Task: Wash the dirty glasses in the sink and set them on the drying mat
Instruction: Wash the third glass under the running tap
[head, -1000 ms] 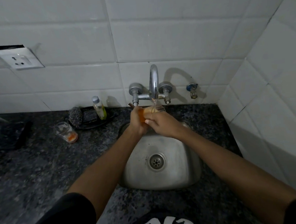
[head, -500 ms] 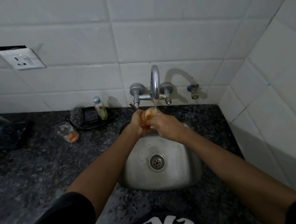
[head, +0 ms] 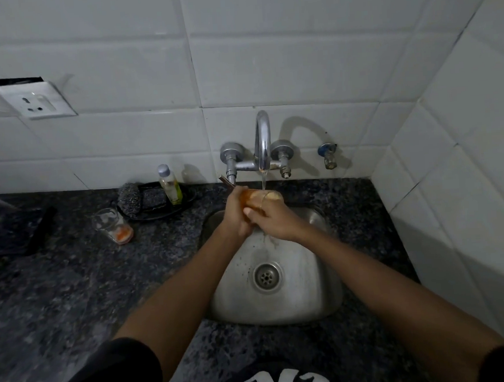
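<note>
Bottle (head: 169, 184) and scrubber (head: 129, 197) on black dish (head: 185, 199); wall socket (head: 35, 100) upper left.

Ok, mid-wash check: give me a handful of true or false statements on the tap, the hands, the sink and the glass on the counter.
1. Water runs from the faucet onto the glass that is being washed. True.
2. Only the right hand has a grip on that glass. False: the left hand grips it too.
3. A second glass with orange residue stands on the counter, left of the sink. True.
4. That second glass is inside the sink basin. False: it is on the granite counter.
5. The dish soap bottle lies on its side. False: it stands upright by the scrubber.
</note>
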